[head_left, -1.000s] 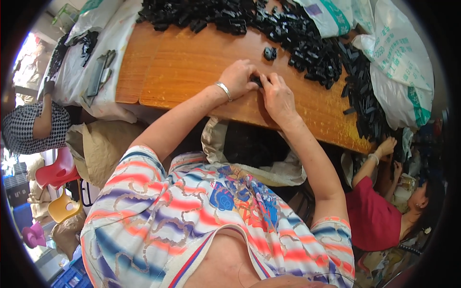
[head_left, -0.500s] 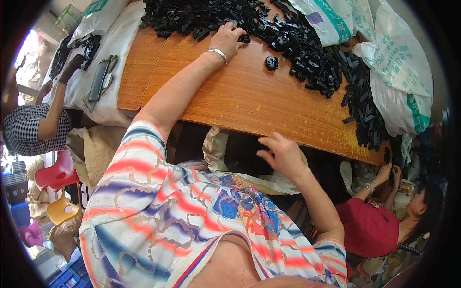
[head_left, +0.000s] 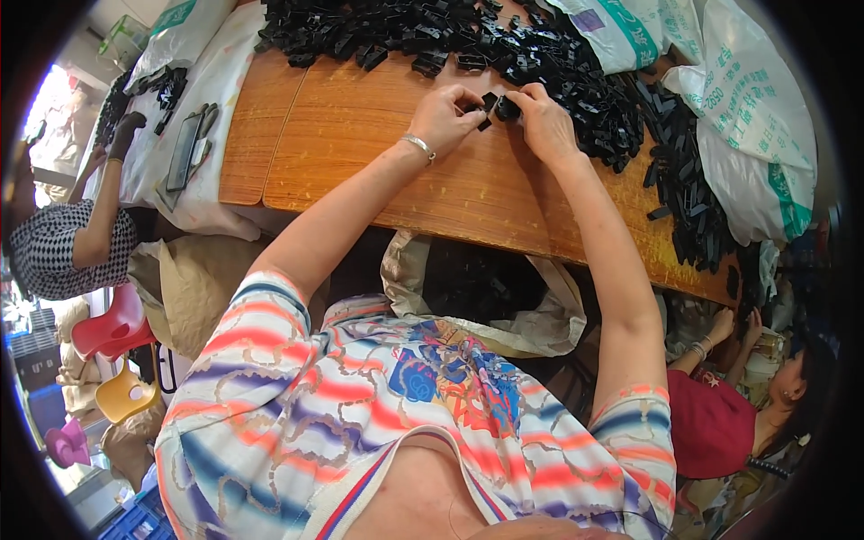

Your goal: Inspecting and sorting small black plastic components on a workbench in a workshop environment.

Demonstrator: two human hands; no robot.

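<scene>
Over the wooden table (head_left: pixel 360 162), my left hand (head_left: pixel 443 119) pinches a small black plastic part (head_left: pixel 489 101) between thumb and fingers. Close to its right, my right hand (head_left: pixel 545 124) has its fingertips closed on another small black plastic part (head_left: pixel 507 109). The two parts are nearly together; whether they touch I cannot tell. Just beyond my hands, a big heap of similar black parts (head_left: pixel 360 31) spreads along the far side and down the right. Below the near table edge, an open sack (head_left: pixel 562 328) has dark pieces inside, hard to make out.
White plastic bags (head_left: pixel 756 126) with green print lie at the far right, beside flat black strips (head_left: pixel 681 198). A co-worker in red (head_left: pixel 711 423) sits at right, another in checked clothing (head_left: pixel 76 243) at left. A phone (head_left: pixel 184 148) rests on the white-covered surface.
My right hand has risen from below the table edge to the single part lying there and grips it. The left hand has come nearer and rightward from the heap, holding a part.
</scene>
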